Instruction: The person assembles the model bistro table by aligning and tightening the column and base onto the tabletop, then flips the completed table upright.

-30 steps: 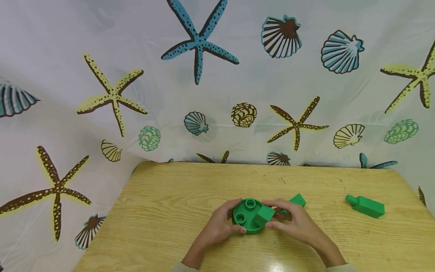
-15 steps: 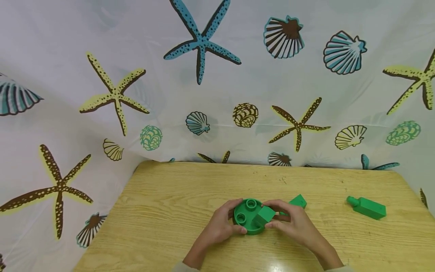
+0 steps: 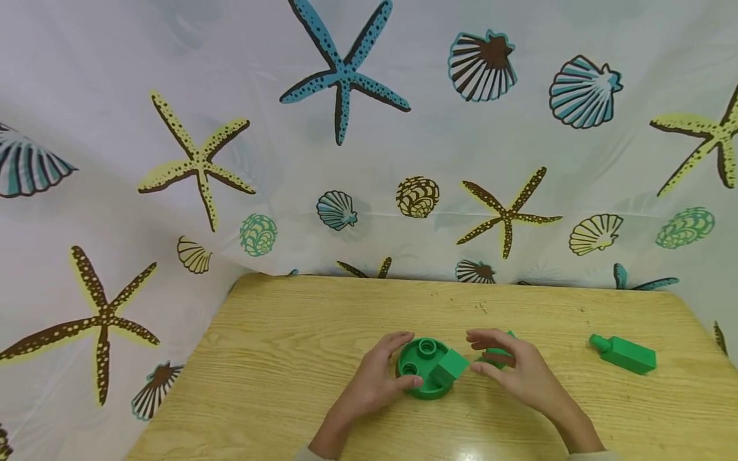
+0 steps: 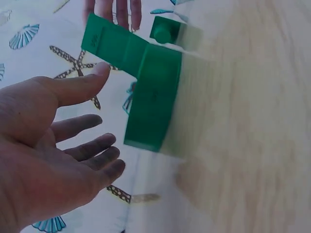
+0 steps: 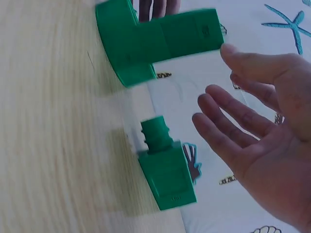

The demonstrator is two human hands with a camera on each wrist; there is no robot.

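sea-print cloth [image 3: 369, 163] hangs behind & at both sides of the wood-grain surface [image 3: 288, 333]; its hem meets the far edge, and the l edge of the wood slants outward toward the near side. green round base [image 3: 423, 371] is on the surface, a bit r of mid, well in from far + side edges; wide stretch of wood to its l. two ring sockets [image 3: 427, 347] show inside the rim. square green block [image 3: 451, 366] rises from the base's r side, tilted in head view, its lower end hidden.

l hand [image 3: 377, 372] curves round the base's l side, grip apart, thumb & fingers spread; can't tell if it touches the rim. r hand [image 3: 521, 368] is just r of the block, grip apart, nothing held, small gap btwn fingertips & block in head view.

2nd green block [image 5: 167, 177] lies under/behind the r hand, partly covered in head view, threaded peg on one end. 3rd green block [image 3: 631, 355] lies well apart, nr the r edge, peg pointing l.
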